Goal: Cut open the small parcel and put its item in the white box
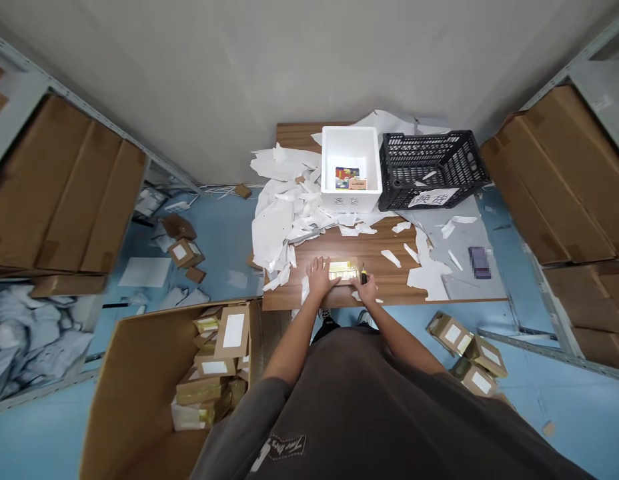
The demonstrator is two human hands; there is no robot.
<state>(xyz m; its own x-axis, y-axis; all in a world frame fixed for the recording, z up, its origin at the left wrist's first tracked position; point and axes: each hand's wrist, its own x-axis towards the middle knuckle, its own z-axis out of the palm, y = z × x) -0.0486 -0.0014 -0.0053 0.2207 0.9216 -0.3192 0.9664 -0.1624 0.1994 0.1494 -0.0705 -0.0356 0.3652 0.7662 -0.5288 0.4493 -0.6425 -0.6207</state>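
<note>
— So, what lies around the work?

— A wooden table (389, 283) against the wall. At its far edge stands a white foam box (350, 195) with a few coloured items inside, and just beside it on the right a black plastic crate (429, 167) with a paper label on its front. Torn white paper scraps (279, 220) are heaped on the left of the table and scattered across the middle. A dark phone (479, 262) lies on a grey sheet to the right. On the floor at the left, a large open carton (139, 387) holds many small brown parcels (224, 347); a few more parcels (464, 347) lie on the floor at the right. Shelves with flat cardboard stand on both sides.

— Anything blocking the hands?

— No, only a few paper scraps lie close by.

— And the hands?

— The left hand (319, 275) lies flat, fingers spread, its fingertips touching the left end of a small package (343, 271). The right hand (367, 290) is closed around a small dark tool (363, 273) with a yellow mark, held at the package's right end.

— How does the package look?

— Small, rectangular, yellowish and glary under bright light; it lies flat near the table's front edge, between the hands. Finer detail is too small to tell.
</note>
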